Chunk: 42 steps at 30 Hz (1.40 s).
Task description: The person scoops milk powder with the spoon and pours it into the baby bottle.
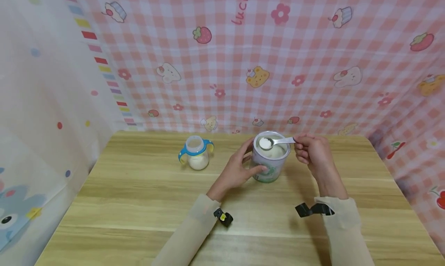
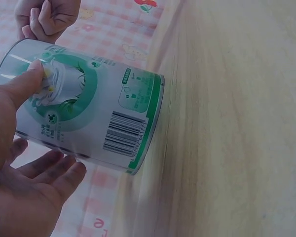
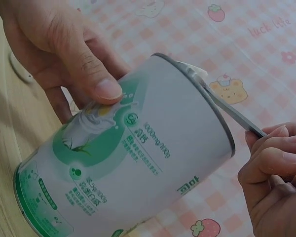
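Observation:
An open milk powder can (image 1: 265, 169), white with green print, stands upright on the wooden table. My left hand (image 1: 240, 165) grips its side, thumb across the front and fingers around the left. In the left wrist view the can's barcode and green base rim show beside that hand (image 2: 29, 163). My right hand (image 1: 313, 150) pinches the handle of a metal measuring spoon (image 1: 285, 140). A heap of white powder (image 1: 265, 143) fills the spoon's bowl, which is over the can's mouth. From the right wrist, the spoon (image 3: 232, 111) appears along the can's rim, with powder standing above it.
Left of the can stands a lidless baby bottle (image 1: 199, 159) with a blue collar, two side handles and white contents. A pink checked cloth (image 1: 229, 65) hangs behind the table (image 1: 139, 204). Black straps with small devices are on both sleeves.

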Each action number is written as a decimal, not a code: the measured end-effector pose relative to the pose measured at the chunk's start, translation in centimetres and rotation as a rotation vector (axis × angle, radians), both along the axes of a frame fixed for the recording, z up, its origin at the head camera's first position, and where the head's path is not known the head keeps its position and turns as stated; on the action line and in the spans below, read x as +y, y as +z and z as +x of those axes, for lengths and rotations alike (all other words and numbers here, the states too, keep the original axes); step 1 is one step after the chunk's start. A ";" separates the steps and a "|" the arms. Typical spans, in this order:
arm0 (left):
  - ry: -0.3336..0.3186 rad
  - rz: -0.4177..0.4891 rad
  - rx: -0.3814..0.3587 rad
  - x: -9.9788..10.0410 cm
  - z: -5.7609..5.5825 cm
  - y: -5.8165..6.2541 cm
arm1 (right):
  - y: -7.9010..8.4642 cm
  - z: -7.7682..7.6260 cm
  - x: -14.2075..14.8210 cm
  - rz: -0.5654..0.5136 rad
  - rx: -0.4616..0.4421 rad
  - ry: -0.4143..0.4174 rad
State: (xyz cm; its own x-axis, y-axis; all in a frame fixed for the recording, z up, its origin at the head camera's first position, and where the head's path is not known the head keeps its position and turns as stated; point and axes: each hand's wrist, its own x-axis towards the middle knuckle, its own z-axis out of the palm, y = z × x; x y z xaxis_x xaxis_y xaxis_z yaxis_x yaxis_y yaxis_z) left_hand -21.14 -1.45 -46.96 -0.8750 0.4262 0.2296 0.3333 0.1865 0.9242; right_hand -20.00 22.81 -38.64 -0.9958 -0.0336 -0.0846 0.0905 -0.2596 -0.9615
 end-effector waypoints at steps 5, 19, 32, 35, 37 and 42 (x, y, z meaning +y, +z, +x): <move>0.041 -0.025 -0.015 -0.6 0.1 0.1 | -0.1 0.1 -0.4 -0.041 0.009 0.004; 0.092 -0.053 0.078 -4.2 0.3 3.0 | 1.3 0.4 -2.6 -0.061 0.010 0.053; 0.159 -0.068 0.208 -7.0 0.6 5.6 | 2.4 0.3 -5.1 -0.111 -0.003 0.089; 0.182 -0.073 0.247 -7.9 0.4 6.0 | 2.7 0.3 -5.8 -0.130 -0.002 0.089; 0.197 -0.073 0.261 -8.6 0.4 6.3 | 2.9 0.2 -6.4 -0.141 -0.001 0.087; 0.236 -0.071 0.284 -10.5 0.2 6.9 | 3.2 0.0 -7.9 -0.151 0.011 0.096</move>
